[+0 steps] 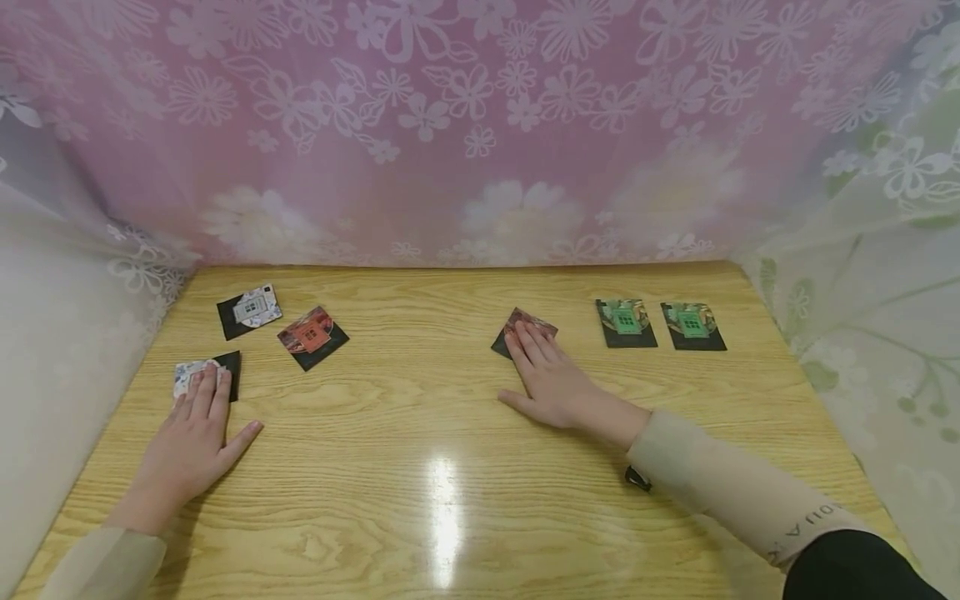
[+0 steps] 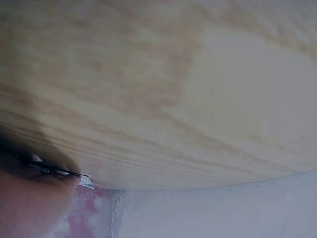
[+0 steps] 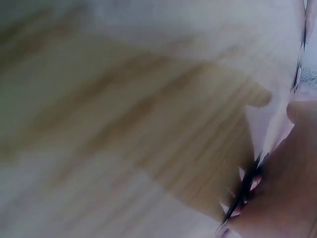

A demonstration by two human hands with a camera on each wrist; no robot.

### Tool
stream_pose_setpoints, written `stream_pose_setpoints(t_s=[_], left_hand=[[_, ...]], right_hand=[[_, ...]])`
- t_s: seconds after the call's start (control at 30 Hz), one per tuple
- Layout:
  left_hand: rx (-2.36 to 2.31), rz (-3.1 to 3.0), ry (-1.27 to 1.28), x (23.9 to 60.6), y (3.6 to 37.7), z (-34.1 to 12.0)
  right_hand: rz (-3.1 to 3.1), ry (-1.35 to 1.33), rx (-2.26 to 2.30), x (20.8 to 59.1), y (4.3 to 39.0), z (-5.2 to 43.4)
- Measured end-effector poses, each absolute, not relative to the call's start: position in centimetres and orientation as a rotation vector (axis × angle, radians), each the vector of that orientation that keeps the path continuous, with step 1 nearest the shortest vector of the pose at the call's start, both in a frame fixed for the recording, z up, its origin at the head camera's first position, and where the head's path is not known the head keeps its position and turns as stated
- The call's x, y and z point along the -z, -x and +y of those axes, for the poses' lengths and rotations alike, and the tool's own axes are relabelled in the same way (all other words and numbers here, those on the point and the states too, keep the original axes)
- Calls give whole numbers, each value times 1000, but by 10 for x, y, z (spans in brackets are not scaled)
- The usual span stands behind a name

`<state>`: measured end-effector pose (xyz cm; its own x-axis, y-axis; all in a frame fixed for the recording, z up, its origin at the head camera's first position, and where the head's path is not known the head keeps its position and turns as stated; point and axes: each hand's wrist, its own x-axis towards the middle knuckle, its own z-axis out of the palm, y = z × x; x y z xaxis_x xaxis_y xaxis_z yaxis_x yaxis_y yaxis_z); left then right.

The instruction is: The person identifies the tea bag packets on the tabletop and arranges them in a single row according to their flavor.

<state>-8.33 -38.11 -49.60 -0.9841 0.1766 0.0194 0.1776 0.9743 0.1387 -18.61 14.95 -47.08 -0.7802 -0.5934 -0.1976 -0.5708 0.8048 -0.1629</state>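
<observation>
Both your hands lie flat on cards on the wooden table (image 1: pixel 420 517).

Your left hand (image 1: pixel 197 437) has its fingers straight and together, pressing down on a white-patterned card (image 1: pixel 197 373) near the table's left edge; nothing is curled round it, and the thumb splays out onto bare wood. Your right hand (image 1: pixel 551 379) is likewise flat, its fingertips covering the near half of a dark red card (image 1: pixel 527 321) at mid-table, thumb spread to the left. Beyond your left hand lie a grey-white card (image 1: pixel 251 310) and an orange card (image 1: pixel 312 336), just beside each other. To the right of your right hand sit two green cards (image 1: pixel 626 322) (image 1: pixel 692 325), side by side and apart. A flowered pink curtain (image 1: pixel 465 125) hangs behind the table.
</observation>
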Motion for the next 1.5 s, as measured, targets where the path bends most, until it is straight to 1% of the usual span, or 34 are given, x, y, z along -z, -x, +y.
stream_pose_setpoints(t_s=[0.27, 0.43, 0.67, 0.83, 1.1, 1.5], left_hand=[[227, -3103, 283, 494, 83, -380], [218, -3103, 280, 493, 83, -379], [209, -3100, 277, 492, 82, -378], [223, -3102, 280, 493, 82, -379], [221, -3111, 277, 494, 82, -379], [198, -3111, 272, 493, 83, -379]], right_hand=[[2722, 962, 267, 460, 188, 157], [2719, 1049, 254, 465, 197, 176], [2701, 1166, 226, 471, 218, 210], [2709, 1231, 146, 468, 227, 228], [2670, 1309, 63, 467, 236, 238], [2662, 1295, 55, 470, 243, 241]])
